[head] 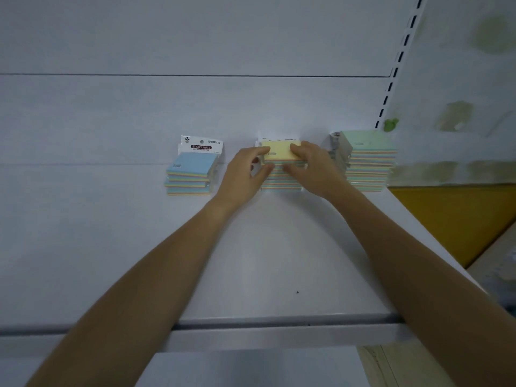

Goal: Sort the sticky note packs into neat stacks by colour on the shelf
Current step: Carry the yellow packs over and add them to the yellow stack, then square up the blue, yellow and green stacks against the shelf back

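Three stacks of sticky note packs stand in a row at the back of the white shelf (265, 261). The left stack (191, 173) is short and has a blue pack on top with a "STICKY NOTE" header card. The middle stack (282, 177) is topped by a yellow pack (280, 152). My left hand (245, 177) grips that stack's left side, and my right hand (312, 169) holds its right side, fingers on the yellow pack. The right stack (368, 160) is the tallest and has a green pack on top.
The shelf's grey front lip (279, 325) runs across below my forearms. A slotted upright (396, 65) stands at the right, behind the green-topped stack. Beyond it lies a yellow-orange panel (458, 219) and blurred items on a wall.
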Demonstrator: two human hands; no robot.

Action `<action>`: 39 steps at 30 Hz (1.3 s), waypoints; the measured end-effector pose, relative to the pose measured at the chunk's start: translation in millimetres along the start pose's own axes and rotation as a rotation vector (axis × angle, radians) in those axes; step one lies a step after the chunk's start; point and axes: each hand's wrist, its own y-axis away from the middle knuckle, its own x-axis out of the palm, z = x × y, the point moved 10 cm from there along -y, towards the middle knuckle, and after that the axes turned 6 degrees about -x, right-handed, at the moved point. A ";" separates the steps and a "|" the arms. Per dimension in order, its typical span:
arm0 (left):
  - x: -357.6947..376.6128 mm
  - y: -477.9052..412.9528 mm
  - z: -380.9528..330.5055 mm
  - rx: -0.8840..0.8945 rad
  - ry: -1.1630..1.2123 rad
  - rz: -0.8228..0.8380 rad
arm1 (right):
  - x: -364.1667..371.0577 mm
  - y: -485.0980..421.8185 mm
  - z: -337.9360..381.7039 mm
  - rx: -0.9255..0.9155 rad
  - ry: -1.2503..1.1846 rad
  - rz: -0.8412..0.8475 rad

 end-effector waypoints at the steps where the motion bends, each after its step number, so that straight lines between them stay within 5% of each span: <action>1: -0.5 0.6 -0.1 0.000 -0.003 -0.004 | 3.1 1.7 1.8 -0.011 0.063 0.031; 12: -42.0 5.0 -35.4 0.190 -0.087 -0.126 | -19.3 16.1 43.4 -0.246 0.148 -0.181; 17: -94.5 -1.2 -15.5 0.138 -0.073 -0.225 | -13.6 13.0 80.5 -0.330 0.135 -0.219; 23: -144.7 -2.8 31.7 0.062 -0.154 -0.238 | 38.5 -7.1 125.1 -0.351 0.098 0.005; 34: -152.7 6.2 116.4 -0.239 -0.090 -0.084 | 114.1 -15.2 114.8 0.065 -0.213 -0.039; 39: -138.5 9.5 118.8 -0.235 -0.094 0.077 | 116.4 -17.2 99.6 0.092 -0.201 -0.048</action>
